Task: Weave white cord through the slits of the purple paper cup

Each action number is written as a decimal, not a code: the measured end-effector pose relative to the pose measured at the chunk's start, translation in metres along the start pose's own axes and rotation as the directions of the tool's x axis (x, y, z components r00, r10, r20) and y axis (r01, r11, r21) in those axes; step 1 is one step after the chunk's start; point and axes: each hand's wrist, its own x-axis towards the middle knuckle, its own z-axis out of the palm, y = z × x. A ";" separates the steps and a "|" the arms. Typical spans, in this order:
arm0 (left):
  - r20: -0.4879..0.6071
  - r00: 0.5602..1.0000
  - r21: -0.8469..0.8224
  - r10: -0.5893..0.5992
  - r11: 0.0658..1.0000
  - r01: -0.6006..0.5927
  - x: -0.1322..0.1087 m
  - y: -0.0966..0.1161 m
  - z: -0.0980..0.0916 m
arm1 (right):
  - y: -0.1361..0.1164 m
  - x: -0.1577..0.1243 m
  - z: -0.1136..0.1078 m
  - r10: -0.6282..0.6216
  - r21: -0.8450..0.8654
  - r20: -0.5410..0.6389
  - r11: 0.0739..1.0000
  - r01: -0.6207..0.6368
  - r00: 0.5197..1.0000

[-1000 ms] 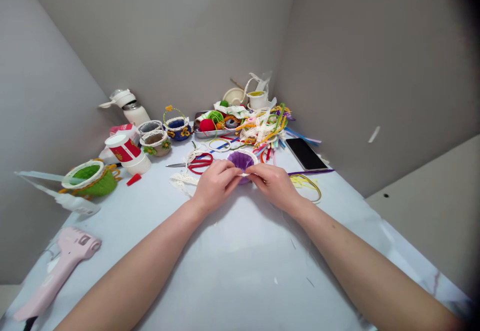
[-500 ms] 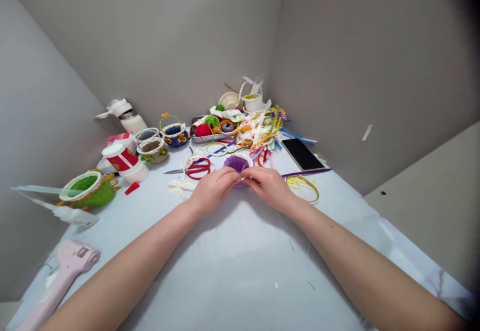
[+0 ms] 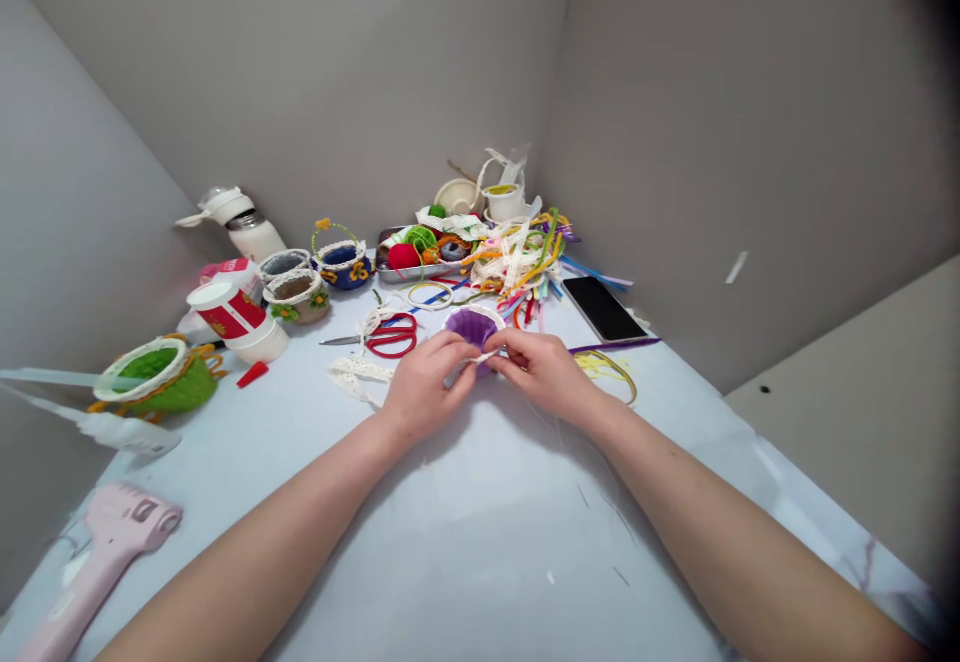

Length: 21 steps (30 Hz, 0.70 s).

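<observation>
Straight ahead sits a small purple cup (image 3: 471, 325) with a white lacy edging round its rim. My left hand (image 3: 427, 379) and my right hand (image 3: 546, 372) meet at its near side, covering much of its front. Between both sets of fingertips a short whitish strip of trim (image 3: 487, 354) shows, pinched from either side. Whether the strip is fixed to the rim there is hidden. Red-handled scissors (image 3: 391, 335) lie left of the cup, with a piece of white lace (image 3: 358, 377) below them. A thin pale thread trails from beneath my right hand.
A pink glue gun (image 3: 112, 552), a white bottle with a long nozzle (image 3: 131, 434) and a green basket (image 3: 169, 392) stand left. Stacked paper cups (image 3: 238, 320) and small decorated baskets (image 3: 345, 264) are behind. Yarn tray (image 3: 420, 272), ribbon pile (image 3: 517, 262) and phone (image 3: 607, 308) lie at the back.
The fingertips have parted slightly, and the whitish strip between them now shows more clearly. The view has shifted a little; the cup stays in nearly the same place.
</observation>
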 end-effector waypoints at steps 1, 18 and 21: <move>-0.002 1.000 0.001 -0.007 1.000 0.007 0.000 0.001 0.001 | 0.000 0.000 0.001 -0.002 0.012 -0.001 1.000 0.002 1.000; -0.061 0.998 0.028 0.001 1.000 0.001 -0.001 -0.003 0.005 | -0.019 0.015 -0.044 -0.120 -0.081 -0.026 0.990 0.118 0.992; -0.072 0.997 0.035 -0.015 0.999 0.018 -0.001 -0.002 0.005 | -0.016 0.024 -0.043 -0.181 -0.113 -0.003 0.977 0.179 0.984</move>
